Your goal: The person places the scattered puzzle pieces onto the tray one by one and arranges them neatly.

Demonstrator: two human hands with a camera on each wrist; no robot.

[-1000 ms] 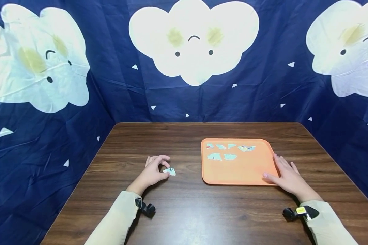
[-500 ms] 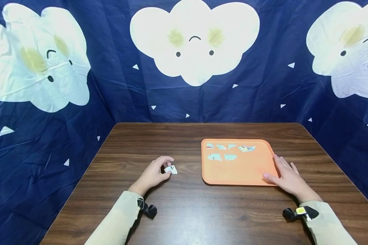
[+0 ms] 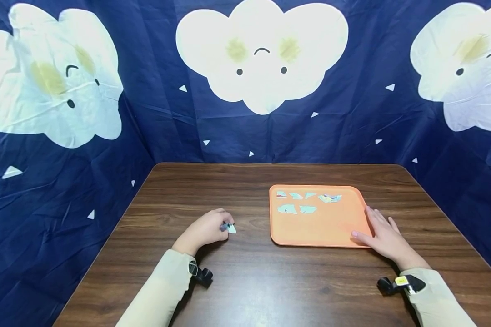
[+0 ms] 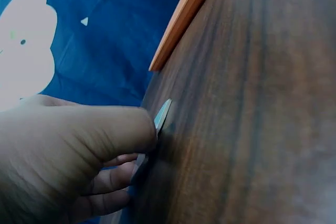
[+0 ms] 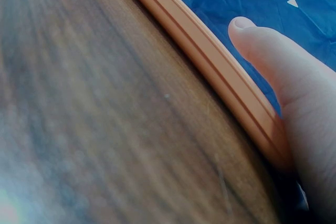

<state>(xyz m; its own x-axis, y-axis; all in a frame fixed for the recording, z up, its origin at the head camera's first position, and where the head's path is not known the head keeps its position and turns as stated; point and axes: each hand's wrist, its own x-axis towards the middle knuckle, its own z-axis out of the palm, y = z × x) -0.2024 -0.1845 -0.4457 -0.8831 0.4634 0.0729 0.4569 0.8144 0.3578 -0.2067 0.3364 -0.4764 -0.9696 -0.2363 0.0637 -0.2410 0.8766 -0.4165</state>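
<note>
My left hand (image 3: 206,229) pinches a small, jagged pale-blue picture fragment (image 3: 232,228) between thumb and fingers, low over the table left of the tray. In the left wrist view the thin fragment (image 4: 164,114) stands tilted on edge beyond the thumb tip, its lower part partly hidden by the hand. On the right, my right hand (image 3: 386,238) rests at the near right corner of an orange tray (image 3: 311,231), thumb over the rim and fingers straight along the outer side. Its thumb (image 5: 273,51) shows above the tray wall (image 5: 210,61) in the right wrist view.
Several similar fragments lie in two rows in the tray's upper part, including a pale one (image 3: 287,209) and a more colourful one (image 3: 329,198). Under everything is a brown wooden table (image 3: 270,286), with a blue cloud-print curtain (image 3: 155,100) behind and at the sides.
My left fingers have closed in on the fragment, which now tilts up where it lay flatter before. That hand has shifted slightly right. My right hand and the tray stay put.
</note>
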